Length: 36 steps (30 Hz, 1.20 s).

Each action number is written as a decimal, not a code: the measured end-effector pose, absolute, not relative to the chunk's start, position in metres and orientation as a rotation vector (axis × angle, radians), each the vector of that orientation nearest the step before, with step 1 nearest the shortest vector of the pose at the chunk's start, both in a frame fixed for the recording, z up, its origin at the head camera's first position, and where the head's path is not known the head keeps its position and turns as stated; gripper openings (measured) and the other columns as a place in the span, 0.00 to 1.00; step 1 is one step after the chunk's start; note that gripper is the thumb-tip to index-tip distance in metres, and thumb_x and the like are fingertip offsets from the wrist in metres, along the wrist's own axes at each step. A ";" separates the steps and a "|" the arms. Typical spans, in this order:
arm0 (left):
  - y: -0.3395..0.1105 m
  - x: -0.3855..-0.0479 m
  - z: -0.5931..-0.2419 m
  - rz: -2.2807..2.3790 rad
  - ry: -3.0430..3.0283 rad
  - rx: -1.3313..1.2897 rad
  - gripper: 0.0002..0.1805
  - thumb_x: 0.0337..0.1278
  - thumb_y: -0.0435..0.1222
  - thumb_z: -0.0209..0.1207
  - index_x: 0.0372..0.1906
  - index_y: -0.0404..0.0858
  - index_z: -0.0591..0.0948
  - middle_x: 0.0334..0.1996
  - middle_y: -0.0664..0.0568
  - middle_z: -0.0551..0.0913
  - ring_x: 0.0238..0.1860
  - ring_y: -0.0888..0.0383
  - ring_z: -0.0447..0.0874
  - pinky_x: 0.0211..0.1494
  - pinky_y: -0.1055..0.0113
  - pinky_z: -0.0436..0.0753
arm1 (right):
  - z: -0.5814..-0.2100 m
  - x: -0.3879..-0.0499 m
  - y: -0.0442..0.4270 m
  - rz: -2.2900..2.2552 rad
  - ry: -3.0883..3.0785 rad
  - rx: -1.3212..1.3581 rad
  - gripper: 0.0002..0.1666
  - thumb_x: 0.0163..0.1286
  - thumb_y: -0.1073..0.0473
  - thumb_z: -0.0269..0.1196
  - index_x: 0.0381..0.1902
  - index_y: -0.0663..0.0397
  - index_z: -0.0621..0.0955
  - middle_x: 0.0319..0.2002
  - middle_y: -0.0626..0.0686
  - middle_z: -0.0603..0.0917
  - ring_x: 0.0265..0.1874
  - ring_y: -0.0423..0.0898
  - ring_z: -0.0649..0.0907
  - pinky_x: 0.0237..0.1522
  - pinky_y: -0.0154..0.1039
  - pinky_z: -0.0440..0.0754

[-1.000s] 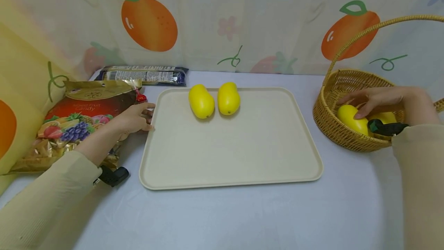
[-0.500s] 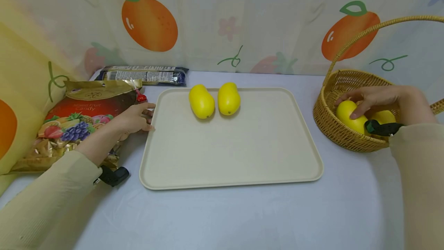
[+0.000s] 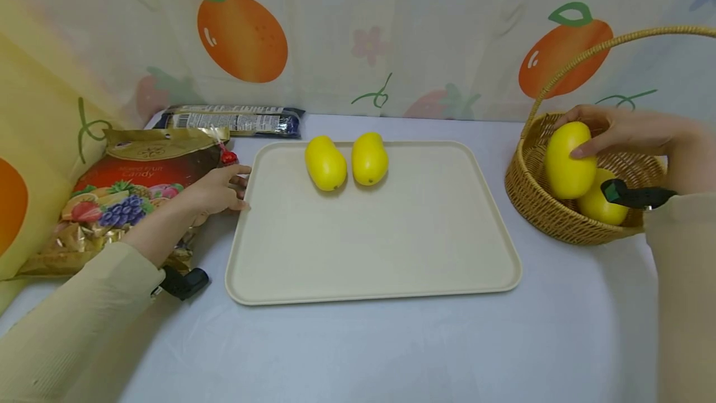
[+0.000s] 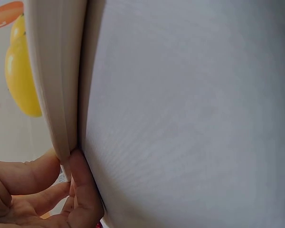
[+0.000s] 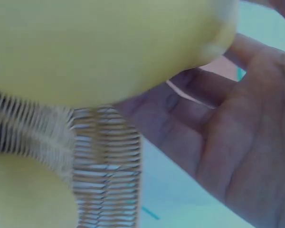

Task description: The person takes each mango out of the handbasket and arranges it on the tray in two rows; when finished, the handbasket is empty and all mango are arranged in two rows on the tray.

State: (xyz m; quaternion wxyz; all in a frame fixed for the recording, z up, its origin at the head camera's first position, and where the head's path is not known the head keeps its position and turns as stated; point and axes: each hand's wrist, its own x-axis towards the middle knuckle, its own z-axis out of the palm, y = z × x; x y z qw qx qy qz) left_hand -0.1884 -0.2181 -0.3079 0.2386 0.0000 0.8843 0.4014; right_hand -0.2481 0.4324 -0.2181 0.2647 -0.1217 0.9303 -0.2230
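Note:
My right hand (image 3: 626,132) holds a yellow mango (image 3: 569,160) by its upper end, thumb on the near side, at the wicker basket's mouth (image 3: 526,194). A second yellow mango (image 3: 603,199) lies lower in the basket. In the right wrist view the held mango (image 5: 99,47) fills the top, fingers behind it. On the left, my left hand (image 3: 215,194) pinches the left rim of a beige tray (image 3: 369,247); the left wrist view has the thumb and fingers (image 4: 85,190) around that edge. Two mangoes, one left (image 3: 325,163) and one right (image 3: 370,159), lie side by side at the tray's back.
A red and gold candy bag (image 3: 134,185) lies beneath and beside my left forearm. Behind it is a dark blue snack packet (image 3: 235,121). The basket's tall handle (image 3: 587,48) arches above my right hand. A fruit-print cloth (image 3: 436,36) hangs along the back.
My right hand has risen inside the basket, lifting the mango and turning it more upright. The other mango there now shows more fully. My left hand and the tray stay in place.

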 end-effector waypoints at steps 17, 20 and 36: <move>-0.219 -0.189 -0.311 1.108 2.408 -0.018 0.43 0.60 0.24 0.58 0.77 0.30 0.51 0.62 0.33 0.63 0.52 0.47 0.66 0.42 0.71 0.76 | -0.183 -0.228 0.361 -0.762 2.643 -0.565 0.30 0.70 0.62 0.62 0.67 0.42 0.68 0.54 0.44 0.78 0.43 0.42 0.82 0.44 0.28 0.79; -0.218 -0.189 -0.311 1.106 2.410 -0.014 0.43 0.60 0.24 0.58 0.77 0.30 0.51 0.62 0.32 0.63 0.52 0.47 0.66 0.42 0.71 0.76 | -0.182 -0.223 0.337 -0.838 2.594 -0.620 0.29 0.70 0.64 0.61 0.66 0.45 0.69 0.55 0.49 0.80 0.43 0.46 0.84 0.46 0.29 0.80; -0.218 -0.189 -0.310 1.115 2.419 -0.003 0.42 0.60 0.24 0.58 0.76 0.29 0.50 0.61 0.32 0.63 0.50 0.47 0.67 0.40 0.70 0.76 | -0.209 -0.219 0.231 -0.989 2.492 -0.717 0.26 0.67 0.56 0.65 0.61 0.45 0.72 0.54 0.50 0.75 0.50 0.51 0.77 0.52 0.39 0.78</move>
